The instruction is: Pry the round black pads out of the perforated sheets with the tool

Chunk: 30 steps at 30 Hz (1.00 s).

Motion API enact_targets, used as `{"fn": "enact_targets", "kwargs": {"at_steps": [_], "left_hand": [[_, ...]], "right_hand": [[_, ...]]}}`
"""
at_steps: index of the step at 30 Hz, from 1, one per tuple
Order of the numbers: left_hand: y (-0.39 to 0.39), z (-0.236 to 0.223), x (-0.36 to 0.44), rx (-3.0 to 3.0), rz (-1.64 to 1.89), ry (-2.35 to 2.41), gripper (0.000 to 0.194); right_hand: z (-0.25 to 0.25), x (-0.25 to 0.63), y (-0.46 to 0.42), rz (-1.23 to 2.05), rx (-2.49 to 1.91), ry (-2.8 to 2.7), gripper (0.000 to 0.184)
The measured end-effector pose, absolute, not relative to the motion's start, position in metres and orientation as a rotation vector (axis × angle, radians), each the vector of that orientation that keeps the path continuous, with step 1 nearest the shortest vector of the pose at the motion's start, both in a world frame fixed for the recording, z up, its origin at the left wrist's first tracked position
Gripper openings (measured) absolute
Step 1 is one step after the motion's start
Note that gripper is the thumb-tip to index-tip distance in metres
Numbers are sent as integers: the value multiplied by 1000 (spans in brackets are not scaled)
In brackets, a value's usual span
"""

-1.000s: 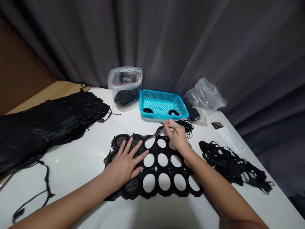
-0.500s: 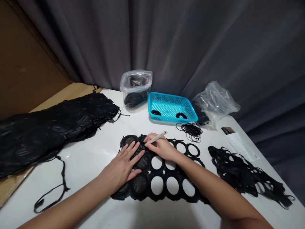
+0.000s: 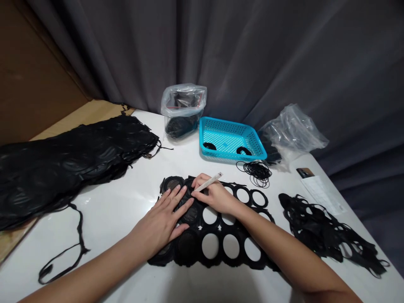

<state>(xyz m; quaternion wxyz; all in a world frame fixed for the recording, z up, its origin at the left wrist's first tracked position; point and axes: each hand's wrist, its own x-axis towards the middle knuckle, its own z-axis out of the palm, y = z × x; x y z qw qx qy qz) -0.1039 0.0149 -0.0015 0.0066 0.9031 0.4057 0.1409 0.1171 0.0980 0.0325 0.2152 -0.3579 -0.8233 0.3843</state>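
A black rubbery sheet with rows of round rings lies flat on the white table; several circles are open holes, while those at its left are still filled. My left hand is spread flat on the sheet's left part, fingers apart, pressing it down. Between the thumb and fingers of my right hand is a slim, pale pen-like tool, its tail tilted up to the right. Its tip meets the sheet at a filled circle in the far row, just right of my left fingertips. The tip itself is too small to make out.
A blue basket holds black rings. Beside it are a clear bag with black contents, thin black loops and another plastic bag. Black sheets are stacked left; black scrap, paper and a phone-like object lie right.
The view has shifted slightly. Both hands stay in nearly the same place on the sheet, with the pen-like tool still in my right hand.
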Motion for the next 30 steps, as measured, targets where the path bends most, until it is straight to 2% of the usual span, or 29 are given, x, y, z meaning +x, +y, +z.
{"fn": "enact_targets", "kwargs": {"at_steps": [3,7,14,17,23,30], "left_hand": [[14,-4,-103,2805,480,1314,58],[12,-6,-102,2797,501,1367,55],[12,-2,-103,2816,427,1387,67],[13,0,-114,2816,434,1384,67],[5,-1,-142,2786,487,1531,56],[-1,0,-143,2810,479,1541,52]], "right_hand": [[28,109,81,827,-1002,-2396,10],[20,105,76,504,-1038,-2504,19],[47,139,137,374,-1294,-1953,18],[52,123,138,469,-1185,-2012,16],[34,69,116,858,-832,-2302,13],[26,66,114,1126,-798,-2268,13]]}}
